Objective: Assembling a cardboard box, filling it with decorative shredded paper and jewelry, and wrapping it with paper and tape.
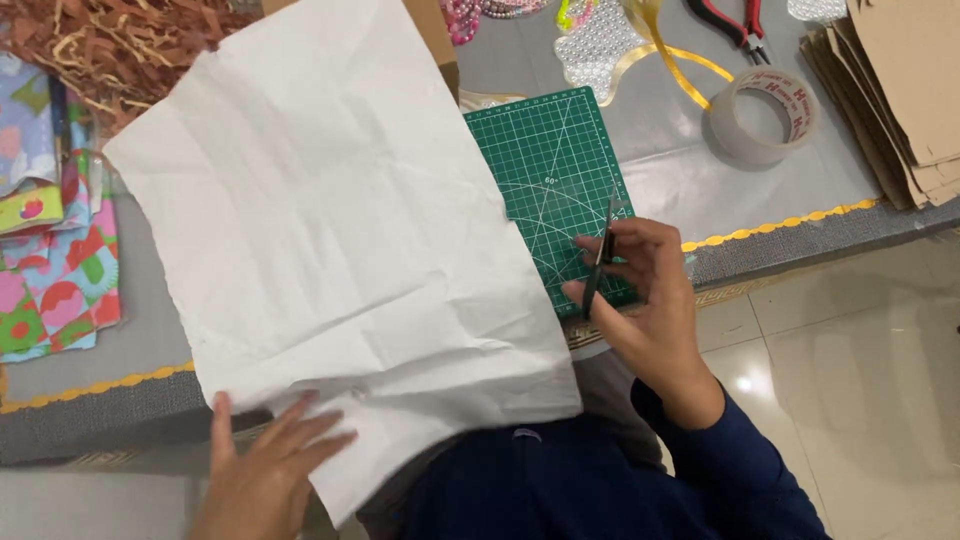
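**Q:** Hands first: what is each one doing?

**R:** Right hand [650, 300] is closed around one pair of dark scissors [601, 255], blades pointing up and away, just past the right edge of the white paper [340, 220]. Left hand [265, 470] lies flat with fingers spread, pressing on the paper's lower left corner, gripping nothing.

**Q:** Where does the paper lie?

**R:** One large creased white sheet spreads across the grey table [140, 340] and hangs over its near edge, between the two hands. It covers the left part of one green cutting mat [550, 180]; the scissors sit over the mat's right side.

**Q:** What else is around?

**R:** Left of the sheet, a pile of colourful patterned papers [50, 270]. Top left, brown shredded paper [110, 40]. Beyond the mat, one roll of clear tape [765, 115], a yellow ribbon [670, 60], a sheet of pearl beads [595, 45], one pair of red-handled pliers [735, 25] and a stack of cardboard pieces [900, 90] at far right. Nothing lies between scissors and paper.
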